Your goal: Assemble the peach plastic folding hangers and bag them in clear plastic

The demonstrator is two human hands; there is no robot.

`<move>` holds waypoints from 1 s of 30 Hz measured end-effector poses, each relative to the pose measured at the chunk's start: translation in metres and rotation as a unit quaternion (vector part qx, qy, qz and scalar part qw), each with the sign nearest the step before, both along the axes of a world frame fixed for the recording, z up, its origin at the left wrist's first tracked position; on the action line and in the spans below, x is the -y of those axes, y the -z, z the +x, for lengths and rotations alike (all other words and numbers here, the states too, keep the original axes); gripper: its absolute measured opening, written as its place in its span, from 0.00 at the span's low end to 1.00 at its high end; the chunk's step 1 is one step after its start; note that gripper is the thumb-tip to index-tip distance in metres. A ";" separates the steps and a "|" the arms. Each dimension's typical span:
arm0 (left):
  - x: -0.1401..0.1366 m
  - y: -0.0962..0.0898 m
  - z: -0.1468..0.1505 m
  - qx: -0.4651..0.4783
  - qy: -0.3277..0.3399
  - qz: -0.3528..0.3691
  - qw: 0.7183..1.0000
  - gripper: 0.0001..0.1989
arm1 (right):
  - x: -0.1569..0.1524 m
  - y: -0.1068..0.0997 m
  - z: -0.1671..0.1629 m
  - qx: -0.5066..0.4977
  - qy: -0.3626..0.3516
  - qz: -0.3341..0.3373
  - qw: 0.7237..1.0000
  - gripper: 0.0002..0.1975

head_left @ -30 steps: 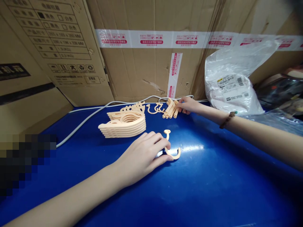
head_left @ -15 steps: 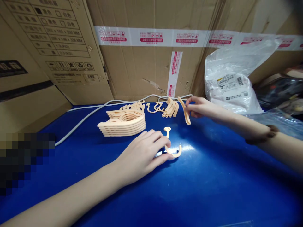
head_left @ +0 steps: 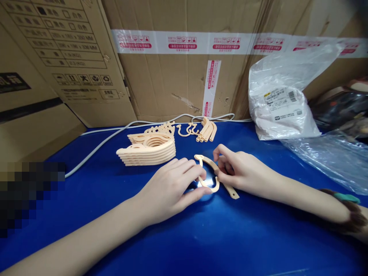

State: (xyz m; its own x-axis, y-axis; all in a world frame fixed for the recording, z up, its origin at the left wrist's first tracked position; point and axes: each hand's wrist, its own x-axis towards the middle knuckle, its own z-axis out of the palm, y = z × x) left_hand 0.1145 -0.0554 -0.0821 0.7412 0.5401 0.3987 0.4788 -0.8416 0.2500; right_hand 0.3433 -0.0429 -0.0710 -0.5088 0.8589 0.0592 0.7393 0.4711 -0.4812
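Note:
Between the thumb and fingers of my left hand point(head_left: 175, 188) is a cream plastic hanger hook point(head_left: 214, 188), its curved end toward me. My right hand point(head_left: 240, 170) pinches a curved cream hanger arm point(head_left: 232, 191), which slants down to the right and has a small hole at its near end. The far end of this arm meets the flat head of the hook; I cannot tell whether they are joined. Behind my left hand lies a stack of hanger frames point(head_left: 148, 153). Loose hooks point(head_left: 184, 131) and a small pile of curved hanger arms point(head_left: 206, 132) lie farther back.
Cardboard boxes point(head_left: 161, 84) wall off the back and left of the blue table point(head_left: 184, 241). A white cable point(head_left: 100, 147) runs along the back edge. At the right stand a labelled plastic bag point(head_left: 283, 111) and a flat clear plastic sheet point(head_left: 330, 157).
My right hand has come nearer and slightly left, bringing the hanger arm from beside the back pile to the hook's head. My left hand stays almost still with the hook.

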 end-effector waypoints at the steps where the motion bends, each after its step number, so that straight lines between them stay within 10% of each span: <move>1: 0.000 0.000 0.000 -0.004 0.002 -0.001 1.000 0.09 | 0.001 0.000 0.000 0.000 -0.009 -0.001 1.000 0.10; 8: 0.002 0.001 0.000 0.043 -0.015 -0.110 0.993 0.08 | -0.002 0.003 0.004 -0.024 -0.046 0.023 0.998 0.07; 20: 0.006 -0.002 0.009 0.214 -0.029 -0.379 0.900 0.10 | 0.004 -0.003 0.001 0.044 -0.127 0.163 0.977 0.16; 25: 0.003 -0.003 0.005 0.240 -0.086 -0.301 0.919 0.10 | -0.010 0.002 0.008 -0.086 -0.031 0.000 0.996 0.15; 30: 0.000 0.000 0.006 0.084 -0.163 -0.167 0.969 0.10 | 0.000 0.000 -0.002 -0.259 -0.059 -0.207 0.942 0.16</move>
State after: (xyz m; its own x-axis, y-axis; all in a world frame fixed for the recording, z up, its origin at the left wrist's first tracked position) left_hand 0.1210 -0.0554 -0.0825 0.4489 0.8545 0.2615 0.6343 -0.5108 0.5803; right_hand 0.3411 -0.0432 -0.0706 -0.5971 0.8022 -0.0015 0.3099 0.2289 -0.9228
